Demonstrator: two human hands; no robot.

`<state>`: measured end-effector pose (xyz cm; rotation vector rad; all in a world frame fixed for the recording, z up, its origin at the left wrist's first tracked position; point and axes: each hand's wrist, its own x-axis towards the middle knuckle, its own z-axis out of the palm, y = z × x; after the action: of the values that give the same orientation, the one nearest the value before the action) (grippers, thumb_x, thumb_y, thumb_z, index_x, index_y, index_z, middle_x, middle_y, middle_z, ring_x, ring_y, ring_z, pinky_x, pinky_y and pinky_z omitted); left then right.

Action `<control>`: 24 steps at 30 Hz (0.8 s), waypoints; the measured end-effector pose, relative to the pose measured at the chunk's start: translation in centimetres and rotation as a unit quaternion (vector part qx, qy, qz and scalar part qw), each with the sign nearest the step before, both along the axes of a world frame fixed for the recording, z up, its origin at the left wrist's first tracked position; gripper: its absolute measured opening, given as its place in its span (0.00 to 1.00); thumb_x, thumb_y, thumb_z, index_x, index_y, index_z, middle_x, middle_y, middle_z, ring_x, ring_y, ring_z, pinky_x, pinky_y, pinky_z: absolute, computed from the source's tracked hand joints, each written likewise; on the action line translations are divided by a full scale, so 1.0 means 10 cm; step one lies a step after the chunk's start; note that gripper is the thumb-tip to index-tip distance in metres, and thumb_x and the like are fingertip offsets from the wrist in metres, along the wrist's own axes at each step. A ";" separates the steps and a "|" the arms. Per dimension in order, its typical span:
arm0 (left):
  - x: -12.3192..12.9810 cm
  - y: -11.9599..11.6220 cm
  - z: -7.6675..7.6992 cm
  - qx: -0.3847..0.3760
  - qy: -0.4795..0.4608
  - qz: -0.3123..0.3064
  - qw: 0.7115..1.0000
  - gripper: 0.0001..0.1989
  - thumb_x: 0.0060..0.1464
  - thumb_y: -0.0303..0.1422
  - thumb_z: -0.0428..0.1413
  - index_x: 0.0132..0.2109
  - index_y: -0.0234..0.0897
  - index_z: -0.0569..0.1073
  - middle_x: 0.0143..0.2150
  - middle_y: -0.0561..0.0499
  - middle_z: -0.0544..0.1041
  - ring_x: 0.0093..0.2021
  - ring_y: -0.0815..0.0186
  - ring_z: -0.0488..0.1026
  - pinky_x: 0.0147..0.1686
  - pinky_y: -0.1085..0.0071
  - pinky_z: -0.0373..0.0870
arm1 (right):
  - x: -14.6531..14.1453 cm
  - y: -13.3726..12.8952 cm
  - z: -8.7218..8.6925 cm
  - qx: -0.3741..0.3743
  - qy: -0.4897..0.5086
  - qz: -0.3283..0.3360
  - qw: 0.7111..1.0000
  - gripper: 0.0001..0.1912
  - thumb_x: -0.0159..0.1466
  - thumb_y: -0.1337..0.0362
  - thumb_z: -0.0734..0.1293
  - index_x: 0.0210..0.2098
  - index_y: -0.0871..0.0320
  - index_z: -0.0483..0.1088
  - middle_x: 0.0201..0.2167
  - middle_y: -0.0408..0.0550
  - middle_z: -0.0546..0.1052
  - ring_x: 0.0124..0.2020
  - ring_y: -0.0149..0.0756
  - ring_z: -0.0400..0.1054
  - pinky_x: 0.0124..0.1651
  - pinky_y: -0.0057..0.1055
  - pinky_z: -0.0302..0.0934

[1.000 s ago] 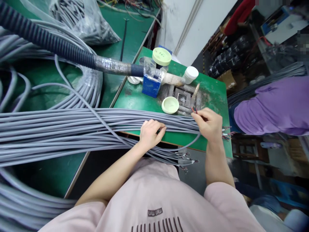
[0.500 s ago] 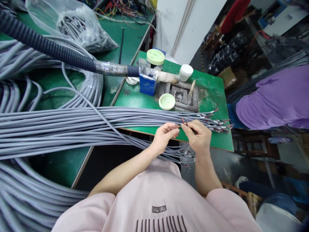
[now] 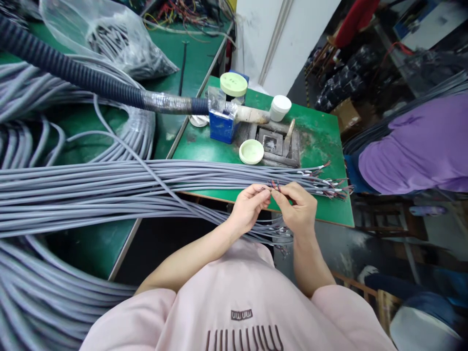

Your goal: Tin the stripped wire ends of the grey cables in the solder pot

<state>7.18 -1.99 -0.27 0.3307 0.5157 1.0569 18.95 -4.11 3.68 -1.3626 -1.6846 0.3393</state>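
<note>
My left hand point(image 3: 248, 207) and my right hand point(image 3: 298, 207) meet fingertip to fingertip above the table's front edge. Between them is a small bunch of thin coloured wires point(image 3: 275, 185), red and dark, pinched by thumb and forefinger on each side. The finer detail at the fingertips is too small to make out. Just behind my hands runs a thick bundle of grey cables point(image 3: 204, 175), whose stripped ends point(image 3: 332, 187) fan out in red, black and white at the right. More cable ends point(image 3: 280, 234) hang below my hands, in front of the table.
On the green table point(image 3: 321, 141) stand a solder pot point(image 3: 272, 144), a pale green lid point(image 3: 251, 151), a white jar point(image 3: 280, 107) and a blue box point(image 3: 222, 126) under a ribbed hose point(image 3: 109, 92). Coiled cables point(image 3: 66, 273) fill the left. A person in purple point(image 3: 420, 146) is at right.
My right hand has shifted slightly left, closer to my left hand. The fingertips now nearly touch around the wires, and less wire shows between them.
</note>
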 end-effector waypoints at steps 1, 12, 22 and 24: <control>-0.01 0.01 0.01 -0.007 -0.011 -0.006 1.000 0.13 0.36 0.34 0.69 0.28 0.34 0.75 0.25 0.56 0.74 0.25 0.77 0.68 0.28 0.80 0.65 | 0.00 -0.01 0.01 -0.004 0.000 0.005 1.000 0.04 0.62 0.66 0.67 0.31 0.55 0.75 0.24 0.42 0.72 0.26 0.30 0.64 0.30 0.29 0.60; -0.11 0.08 0.02 -0.020 -0.104 -0.121 0.987 0.11 0.40 0.34 0.66 0.27 0.32 0.74 0.38 0.49 0.77 0.38 0.67 0.72 0.37 0.72 0.68 | 0.01 -0.20 -0.01 -0.102 -0.001 0.146 0.984 0.09 0.64 0.63 0.64 0.29 0.57 0.73 0.24 0.43 0.72 0.28 0.31 0.66 0.32 0.28 0.60; -0.05 0.00 0.15 0.029 0.006 -0.049 0.998 0.15 0.37 0.37 0.68 0.34 0.35 0.78 0.32 0.51 0.77 0.27 0.71 0.71 0.28 0.72 0.68 | 0.07 -0.12 -0.21 -0.258 0.395 0.118 0.874 0.19 0.56 0.48 0.69 0.24 0.58 0.69 0.14 0.39 0.64 0.14 0.28 0.58 0.18 0.27 0.53; -0.03 0.00 0.16 0.023 0.024 -0.030 0.999 0.13 0.37 0.36 0.68 0.32 0.35 0.78 0.31 0.52 0.77 0.27 0.72 0.70 0.28 0.74 0.68 | 0.04 -0.11 -0.23 -0.273 0.429 0.129 0.851 0.20 0.54 0.47 0.70 0.23 0.58 0.68 0.13 0.37 0.62 0.13 0.27 0.56 0.16 0.26 0.52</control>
<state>6.87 -2.04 1.37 0.4106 0.5224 1.0058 19.36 -5.16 1.34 -1.0773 -1.0081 1.4433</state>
